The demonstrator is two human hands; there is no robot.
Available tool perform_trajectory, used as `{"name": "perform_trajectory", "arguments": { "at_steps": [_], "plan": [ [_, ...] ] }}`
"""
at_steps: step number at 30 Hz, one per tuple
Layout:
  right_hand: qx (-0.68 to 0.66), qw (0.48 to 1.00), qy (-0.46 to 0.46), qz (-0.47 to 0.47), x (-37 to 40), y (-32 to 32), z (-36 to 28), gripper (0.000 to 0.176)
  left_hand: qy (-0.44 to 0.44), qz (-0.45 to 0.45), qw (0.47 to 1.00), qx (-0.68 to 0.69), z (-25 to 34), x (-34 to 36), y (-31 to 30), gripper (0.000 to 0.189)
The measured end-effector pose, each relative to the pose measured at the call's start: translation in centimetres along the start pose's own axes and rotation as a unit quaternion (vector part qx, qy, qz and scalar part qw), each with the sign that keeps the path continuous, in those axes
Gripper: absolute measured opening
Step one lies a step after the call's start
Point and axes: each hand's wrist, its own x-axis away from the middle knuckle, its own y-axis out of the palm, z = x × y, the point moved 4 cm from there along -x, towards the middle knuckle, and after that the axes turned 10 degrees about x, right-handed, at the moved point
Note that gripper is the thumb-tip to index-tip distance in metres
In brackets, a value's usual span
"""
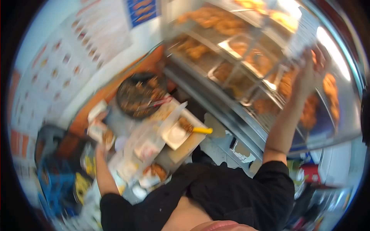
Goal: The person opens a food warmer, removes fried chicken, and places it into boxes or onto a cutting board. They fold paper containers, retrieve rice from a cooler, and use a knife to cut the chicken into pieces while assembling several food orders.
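Stretched out both ways at once

So from my end of the head feed, the arms are spread really wide. The right hand [315, 59] is raised up by the food display case [212, 98], right at the lower end of a pale sheet [302, 34]. Fingers look somewhat bent, but there's so much motion blur up there that I honestly can't tell if they're pinching the sheet or just next to it. Behind that forearm I can see fried pieces [309, 111] on the racks, with more trays further in.

The left hand [101, 148] is way over on the opposite side, low over the worktop, just beside a white carton [96, 129] with some brown food in it. Also smeared, so I can't say whether those fingers are spread or gripping anything. The carton itself sits near the wall side of the worktop.

Between the two arms: a dark round pan [122, 98] of brown food with red-handled tongs [160, 102] lying across it, then a light cutting board [181, 153] with a white box [174, 139] on top, food inside. A yellow handle [202, 130] sticks out past the board's edge. Blue crate [56, 188] is off in the lower left.
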Motion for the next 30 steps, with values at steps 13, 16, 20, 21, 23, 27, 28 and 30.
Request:
{"name": "perform_trajectory", "arguments": {
  "at_steps": [13,16,20,21,23,27,28,30],
  "plan": [
    [-0.065,0.687,0.231,-0.685,34.3,11.2,9.3,0.012,0.012,0.315,0.941,-0.12,21.1,33.1,-4.4,0.034],
    [-0.132,0.654,0.278,-0.691,38.8,13.8,9.5,0.014,-0.018,0.439,0.898,-0.014,12.3,34.0,-12.1,0.033],
    [-0.067,0.68,0.219,-0.697,37.4,15.6,3.5,0.012,-0.1,0.466,0.868,-0.14,7.8,40.5,-20.6,0.034],
    [-0.048,0.695,0.176,-0.696,36.7,15.8,2.5,0.014,-0.114,0.428,0.856,-0.267,3.7,38.9,-24.4,0.033],
    [-0.063,0.725,0.169,-0.664,36.3,15.1,1.7,0.016,-0.121,0.392,0.827,-0.384,1.4,38.1,-28.5,0.033],
    [0.047,0.702,0.267,-0.658,36.5,11.3,2.4,0.018,-0.145,0.581,0.791,-0.126,-0.5,39.7,-35.3,0.032],
    [0.024,0.695,0.32,-0.643,37.8,9.9,5.7,0.02,-0.12,0.571,0.796,-0.163,-0.9,38.6,-36.7,0.033],
    [0.047,0.7,0.339,-0.626,39.2,8.3,3.3,0.02,-0.09,0.564,0.799,-0.188,-1.5,35.9,-40.2,0.033]
  ]
}}
